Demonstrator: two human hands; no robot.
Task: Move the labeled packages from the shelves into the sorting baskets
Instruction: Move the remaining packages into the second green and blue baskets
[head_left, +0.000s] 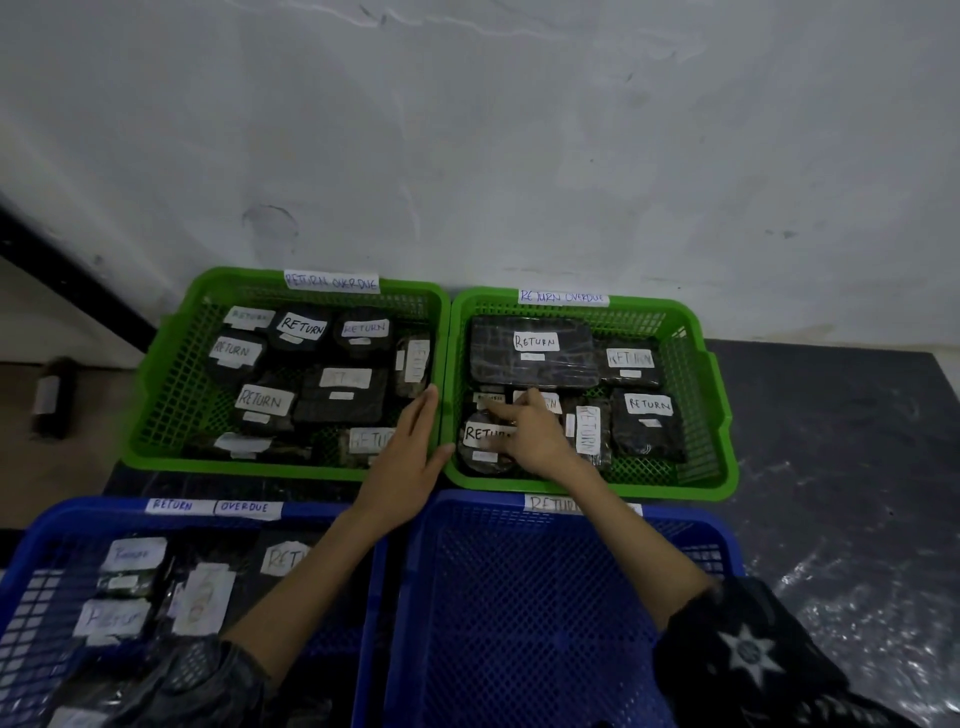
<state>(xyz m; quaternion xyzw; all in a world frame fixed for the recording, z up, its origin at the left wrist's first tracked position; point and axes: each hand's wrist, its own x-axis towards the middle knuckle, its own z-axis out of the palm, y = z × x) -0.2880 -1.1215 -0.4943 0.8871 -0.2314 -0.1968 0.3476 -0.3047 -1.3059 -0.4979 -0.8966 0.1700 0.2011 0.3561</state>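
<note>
Right hand (524, 434), fingers loosely curled, is poking among RETURN pkgs (532, 353) in rt green basket (717, 415), likely settling one; left hand (410, 457), flat, is steadying basket rims.

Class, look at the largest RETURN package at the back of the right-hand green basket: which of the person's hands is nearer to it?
Right. The right hand is inside that green basket, just in front of the large package; the left hand lies flat over the rims between the two green baskets, farther off.
</note>
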